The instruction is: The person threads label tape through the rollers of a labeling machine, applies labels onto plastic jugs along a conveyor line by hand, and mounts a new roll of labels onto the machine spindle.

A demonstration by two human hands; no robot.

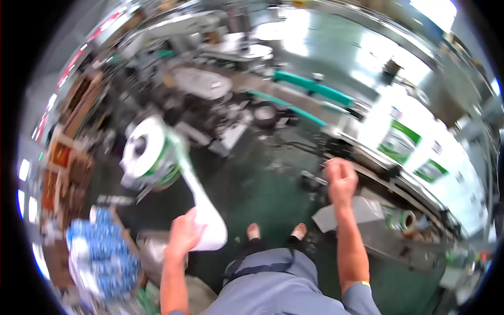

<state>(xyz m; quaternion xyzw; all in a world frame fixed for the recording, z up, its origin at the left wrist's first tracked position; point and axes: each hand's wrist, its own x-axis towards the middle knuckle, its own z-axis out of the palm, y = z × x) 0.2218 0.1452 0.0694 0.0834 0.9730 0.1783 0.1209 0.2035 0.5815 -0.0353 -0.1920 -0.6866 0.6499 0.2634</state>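
Note:
My left hand (185, 231) is closed on the edge of a white plastic film (211, 223). This film hangs in a curved strip from a large white-and-green film roll (160, 167), which is mounted on its side at the left. My right hand (341, 181) is raised on the other side, over the edge of the machine at the right. Its fingers are curled together, and motion blur hides whether anything is in them. Below it lies a pale sheet (352, 212), apart from the hand.
White packages with green labels (400, 140) stand along the right-hand machine. A smaller film roll (401, 219) lies beneath them. Teal rails (315, 88) run ahead. A blue-and-white wrapped stack (102, 252) stands at lower left, with brown stacked material (73, 168) beyond.

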